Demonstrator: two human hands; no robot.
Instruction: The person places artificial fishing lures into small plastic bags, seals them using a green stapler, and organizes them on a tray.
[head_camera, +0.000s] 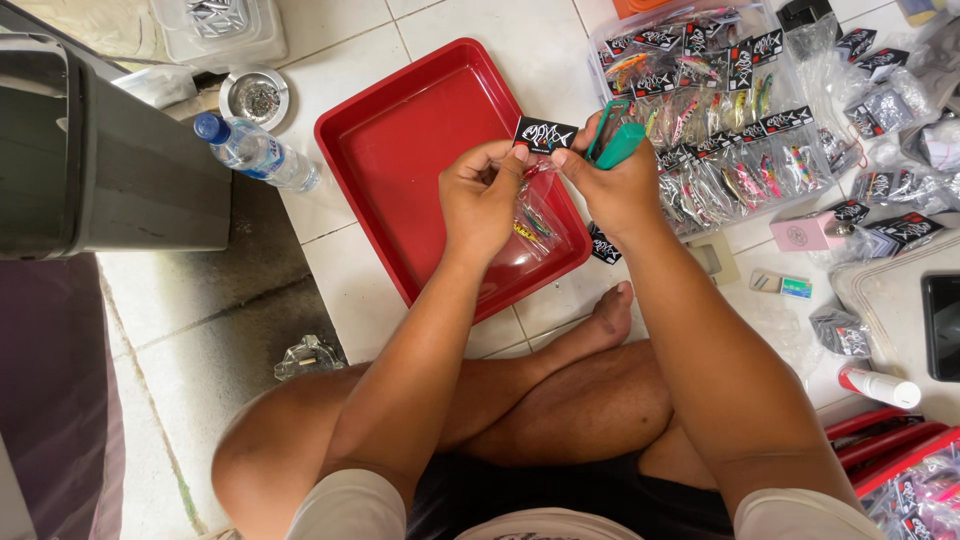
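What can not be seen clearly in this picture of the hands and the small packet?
- Head view: the lure inside the clear packet is too small and glossy to identify.
- The left hand hides the packet's left edge.
- The teal tool is half hidden in the right hand; its type is unclear.
- The stacked red trays are cut off by the right edge.

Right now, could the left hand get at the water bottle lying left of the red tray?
Probably yes, once freed: the left hand is pinching the clear packet. The bottle lies in the open, with only the red tray's corner between.
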